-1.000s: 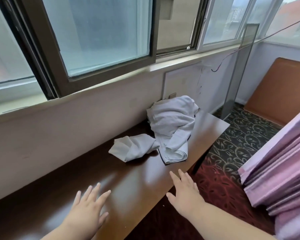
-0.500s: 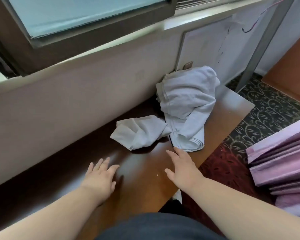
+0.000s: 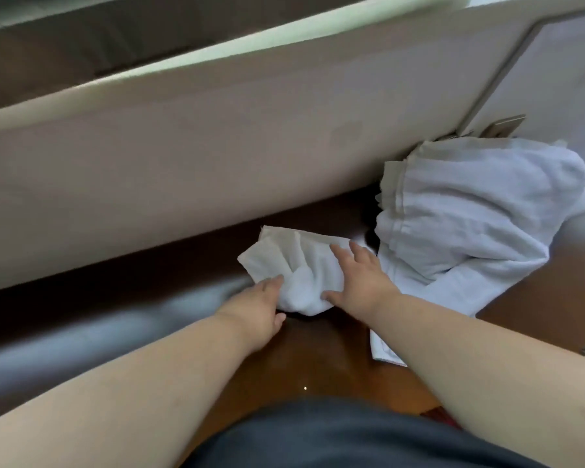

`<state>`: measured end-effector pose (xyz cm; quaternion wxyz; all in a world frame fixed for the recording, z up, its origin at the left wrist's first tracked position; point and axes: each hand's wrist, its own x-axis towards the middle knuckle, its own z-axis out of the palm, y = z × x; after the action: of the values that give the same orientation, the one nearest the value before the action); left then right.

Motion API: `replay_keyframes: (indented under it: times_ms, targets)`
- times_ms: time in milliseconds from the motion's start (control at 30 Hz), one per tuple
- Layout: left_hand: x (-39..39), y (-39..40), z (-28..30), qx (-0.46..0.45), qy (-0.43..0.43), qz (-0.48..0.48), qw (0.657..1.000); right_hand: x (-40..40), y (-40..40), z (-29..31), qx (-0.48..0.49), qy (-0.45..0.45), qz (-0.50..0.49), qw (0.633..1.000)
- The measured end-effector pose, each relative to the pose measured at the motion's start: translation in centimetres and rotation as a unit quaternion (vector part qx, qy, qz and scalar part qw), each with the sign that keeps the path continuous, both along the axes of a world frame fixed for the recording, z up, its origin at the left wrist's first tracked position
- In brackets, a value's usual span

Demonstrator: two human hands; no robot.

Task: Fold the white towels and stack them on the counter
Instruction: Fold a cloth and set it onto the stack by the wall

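Observation:
A small crumpled white towel [image 3: 284,261] lies on the dark brown counter [image 3: 318,363] close to the wall. My left hand [image 3: 259,307] reaches its lower left edge with the fingers stretched out. My right hand [image 3: 362,282] rests flat on top of its right part, fingers spread, thumb along the towel's near edge. Neither hand has closed on the cloth. A larger heap of white towels [image 3: 470,211] leans against the wall at the right, one end trailing toward the counter's front edge under my right forearm.
A pale wall [image 3: 183,184] rises directly behind the counter, with a window sill [image 3: 217,59] above. A wall socket [image 3: 507,123] sits behind the heap. My dark clothing [image 3: 352,437] fills the bottom of the view. The counter runs on to the left.
Both hands have moved forward from the bare counter onto the small towel. The view has dropped and closed in on the counter.

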<state>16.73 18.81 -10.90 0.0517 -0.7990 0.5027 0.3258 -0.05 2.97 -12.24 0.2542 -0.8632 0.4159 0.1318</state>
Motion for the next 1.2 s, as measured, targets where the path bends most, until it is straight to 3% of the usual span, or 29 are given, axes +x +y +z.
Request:
replay_keyframes:
  times_ms: [200, 567, 833, 1000, 1200]
  targets:
    - [-2.4, -3.8, -0.4, 0.056, 0.053, 0.092, 0.993, 1.0, -2.3, -1.5, 0.051, 0.037, 0.033, 0.997]
    - [-0.3, 0.5, 2.7, -0.006, 0.017, 0.082, 0.996, 1.6, 2.5, 0.9, 0.044, -0.107, 0.082, 0.990]
    - [5.8, 13.0, 3.3, -0.041, -0.054, 0.080, 0.995, 7.9, 14.0, 2.0, 0.050, -0.128, 0.081, 0.987]
    - [12.1, 23.6, 4.6, -0.016, -0.080, 0.087, 0.993, 13.3, 25.5, 2.1, 0.099, -0.141, 0.020, 0.985]
    - [19.2, 33.6, 6.1, 0.007, -0.136, 0.087, 0.987, 20.0, 35.8, 2.4, 0.155, -0.125, 0.025, 0.980]
